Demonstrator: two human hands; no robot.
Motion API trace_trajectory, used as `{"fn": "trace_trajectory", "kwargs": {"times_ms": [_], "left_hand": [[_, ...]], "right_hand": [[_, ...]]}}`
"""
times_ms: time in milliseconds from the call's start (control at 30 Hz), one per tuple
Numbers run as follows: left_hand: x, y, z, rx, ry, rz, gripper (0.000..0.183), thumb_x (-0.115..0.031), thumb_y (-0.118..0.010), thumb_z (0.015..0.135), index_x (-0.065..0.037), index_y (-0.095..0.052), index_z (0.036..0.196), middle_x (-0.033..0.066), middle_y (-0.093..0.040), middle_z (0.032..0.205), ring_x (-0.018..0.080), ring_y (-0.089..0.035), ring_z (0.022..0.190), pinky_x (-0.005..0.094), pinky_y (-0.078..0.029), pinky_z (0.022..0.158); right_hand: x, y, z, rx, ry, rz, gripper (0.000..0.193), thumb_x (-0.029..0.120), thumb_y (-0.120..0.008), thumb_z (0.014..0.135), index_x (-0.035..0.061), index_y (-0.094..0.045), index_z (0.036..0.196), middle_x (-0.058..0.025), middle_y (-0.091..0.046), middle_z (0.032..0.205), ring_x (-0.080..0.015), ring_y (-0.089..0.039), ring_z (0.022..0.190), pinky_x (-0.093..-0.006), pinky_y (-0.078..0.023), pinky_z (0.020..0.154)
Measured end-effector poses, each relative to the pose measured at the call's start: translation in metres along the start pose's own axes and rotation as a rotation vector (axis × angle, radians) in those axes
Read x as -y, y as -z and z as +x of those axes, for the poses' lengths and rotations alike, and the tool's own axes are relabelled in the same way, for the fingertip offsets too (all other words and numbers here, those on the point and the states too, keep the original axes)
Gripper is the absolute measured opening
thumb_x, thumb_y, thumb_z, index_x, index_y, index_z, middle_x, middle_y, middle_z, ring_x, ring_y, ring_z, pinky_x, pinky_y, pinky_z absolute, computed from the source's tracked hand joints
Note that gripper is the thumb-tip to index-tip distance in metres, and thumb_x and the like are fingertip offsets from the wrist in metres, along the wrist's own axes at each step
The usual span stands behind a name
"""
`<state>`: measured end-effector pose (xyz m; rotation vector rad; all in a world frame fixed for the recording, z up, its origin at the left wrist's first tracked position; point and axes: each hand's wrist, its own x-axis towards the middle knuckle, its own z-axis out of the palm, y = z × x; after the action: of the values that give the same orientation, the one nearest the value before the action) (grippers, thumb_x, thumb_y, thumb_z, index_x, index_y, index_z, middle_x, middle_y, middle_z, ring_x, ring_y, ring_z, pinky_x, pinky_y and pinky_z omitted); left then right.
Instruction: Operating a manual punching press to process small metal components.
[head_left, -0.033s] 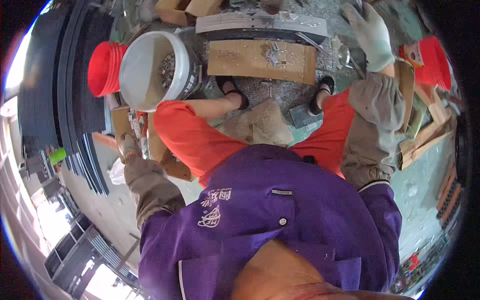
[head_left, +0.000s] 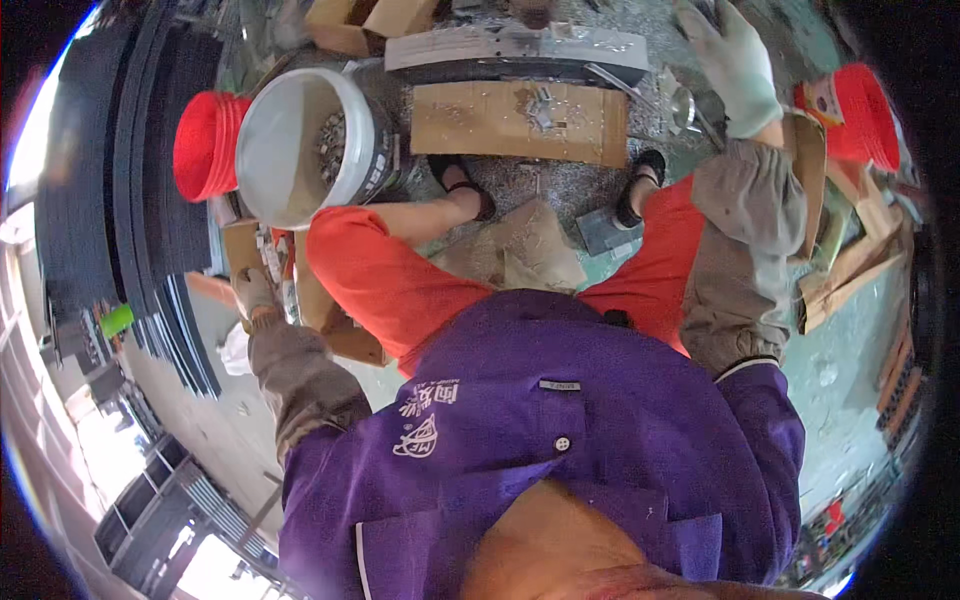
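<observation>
My left hand (head_left: pixel 257 290), in a pale glove, reaches into a cardboard box (head_left: pixel 239 243) beside my left knee. Small silvery pieces (head_left: pixel 268 250) lie close to its fingertips, which are too small and hidden to read. Up at the far right, my right hand (head_left: pixel 742 85), in a white glove, has its fingers bent round a thin grey thing cut off by the picture's upper edge. A flat piece of cardboard (head_left: pixel 465 125) lies between my feet and a long pale metal block (head_left: pixel 515 50). Several small metal bits (head_left: pixel 541 108) rest on the cardboard.
A white bucket (head_left: pixel 262 150) with metal bits inside stands at the left, next to a red bucket (head_left: pixel 208 150). Another red bucket (head_left: pixel 862 120) is at the far right, near open cardboard boxes (head_left: pixel 850 290). Long dark bars (head_left: pixel 135 160) are stacked far left. Metal shavings litter the floor.
The whole view has shifted slightly. Both hands stay in nearly the same places, and nothing is visibly picked up or let go.
</observation>
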<state>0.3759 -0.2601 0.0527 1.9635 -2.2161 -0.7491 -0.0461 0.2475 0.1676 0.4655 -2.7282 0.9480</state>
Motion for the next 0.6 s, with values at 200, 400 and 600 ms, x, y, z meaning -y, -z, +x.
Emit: {"fn": "trace_trajectory", "kwargs": {"times_ms": [200, 400, 600], "left_hand": [[-0.156, -0.033, -0.106, -0.102, -1.133, 0.115, 0.034, -0.022, -0.053, 0.082, -0.003, -0.059, 0.109, 0.0162, -0.063, 0.099, 0.0310, -0.060, 0.089, 0.0375, -0.046, 0.083], [-0.243, -0.197, -0.194, 0.484, -1.331, 0.341, 0.031, -0.027, -0.055, 0.080, -0.010, -0.061, 0.106, 0.0149, -0.062, 0.099, 0.0333, -0.059, 0.090, 0.0422, -0.047, 0.078], [-0.288, -0.265, -0.227, 0.421, -1.455, 0.588, 0.028, -0.028, -0.056, 0.075, -0.010, -0.062, 0.096, 0.0130, -0.060, 0.100, 0.0314, -0.060, 0.088, 0.0428, -0.048, 0.076]], "right_hand": [[0.028, 0.011, -0.001, 0.064, -0.166, 0.060, 0.023, 0.023, -0.057, 0.079, 0.0011, -0.052, 0.083, -0.0195, -0.056, 0.070, -0.0342, -0.056, 0.067, -0.0393, -0.043, 0.059], [0.050, 0.022, -0.008, 0.018, -0.116, 0.054, 0.031, 0.030, -0.057, 0.079, 0.0008, -0.055, 0.089, -0.0207, -0.059, 0.075, -0.0373, -0.058, 0.073, -0.0413, -0.045, 0.064], [0.043, 0.021, -0.008, 0.018, -0.152, 0.109, 0.033, 0.031, -0.056, 0.079, 0.0005, -0.055, 0.091, -0.0231, -0.060, 0.077, -0.0390, -0.058, 0.077, -0.0432, -0.045, 0.067]]}}
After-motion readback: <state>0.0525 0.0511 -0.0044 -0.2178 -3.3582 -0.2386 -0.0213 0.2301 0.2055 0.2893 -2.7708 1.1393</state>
